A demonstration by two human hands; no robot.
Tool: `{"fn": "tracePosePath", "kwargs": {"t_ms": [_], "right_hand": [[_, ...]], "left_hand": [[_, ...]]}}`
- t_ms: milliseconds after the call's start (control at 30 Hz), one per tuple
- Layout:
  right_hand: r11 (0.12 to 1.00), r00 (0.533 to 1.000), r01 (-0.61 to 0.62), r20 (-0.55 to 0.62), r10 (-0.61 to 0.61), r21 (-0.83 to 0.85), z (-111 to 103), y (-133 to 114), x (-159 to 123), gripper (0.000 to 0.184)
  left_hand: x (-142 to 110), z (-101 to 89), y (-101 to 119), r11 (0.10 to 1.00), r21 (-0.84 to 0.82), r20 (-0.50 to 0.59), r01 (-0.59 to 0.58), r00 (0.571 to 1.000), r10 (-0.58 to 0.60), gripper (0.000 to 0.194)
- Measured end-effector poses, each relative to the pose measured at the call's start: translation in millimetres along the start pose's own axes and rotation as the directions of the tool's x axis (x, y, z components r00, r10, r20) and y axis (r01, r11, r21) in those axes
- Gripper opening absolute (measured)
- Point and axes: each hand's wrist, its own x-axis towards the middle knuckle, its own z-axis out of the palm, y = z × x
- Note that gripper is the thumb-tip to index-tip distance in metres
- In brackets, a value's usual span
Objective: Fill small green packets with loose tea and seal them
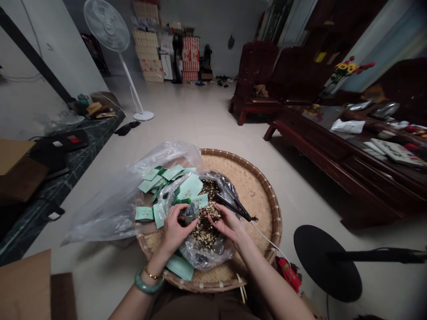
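Note:
Between the thumb and fingers of my left hand (176, 224) is a small greyish, see-through packet or cup (191, 212); its exact kind is not clear. My right hand (227, 222) hovers over a loose dried mix (204, 235) of dark and pale yellow bits, fingers curved and apart. A clear plastic bag (207, 262), its mouth spread wide, holds the mix. Pale green sachets (190, 186) lie in and beside this bag. A black hand-held sealer or straightener with a white cord (235, 205) rests across the bag's right side.
Everything sits on a round woven bamboo tray (275, 204). A large clear plastic sheet (106, 209) drapes off its left side. A black round stand base (327, 262) stands at right, near a dark wooden table (316, 164). Cardboard boxes (26, 284) are at left; a white fan (142, 115) stands beyond.

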Motion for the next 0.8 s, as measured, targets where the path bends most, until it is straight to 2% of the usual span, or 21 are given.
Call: {"fn": "tracePosePath", "kwargs": {"t_ms": [167, 400, 600, 800], "right_hand": [[0.995, 0.996, 0.084, -0.013, -0.084, 0.054, 9, -17, -8, 0.035], [0.962, 0.962, 0.272, -0.029, -0.271, 0.021, 39, -44, -21, 0.038], [0.887, 0.887, 0.459, -0.085, -0.455, 0.043, 66, -38, -24, 0.032], [0.834, 0.832, 0.545, -0.067, -0.551, -0.085, 76, -26, -26, 0.033]], "left_hand": [[-1, 3.7, 4, 0.999, 0.019, 0.033, -0.040, 0.999, 0.039, 0.030], [1, 16.6, 14, 0.996, 0.077, 0.059, -0.052, 0.997, 0.047, 0.032], [4, 26.5, 20, 0.998, 0.068, 0.048, -0.015, 0.999, 0.011, 0.030], [3, 28.0, 18, 0.998, 0.070, 0.023, -0.001, 1.000, 0.000, 0.033]]}}
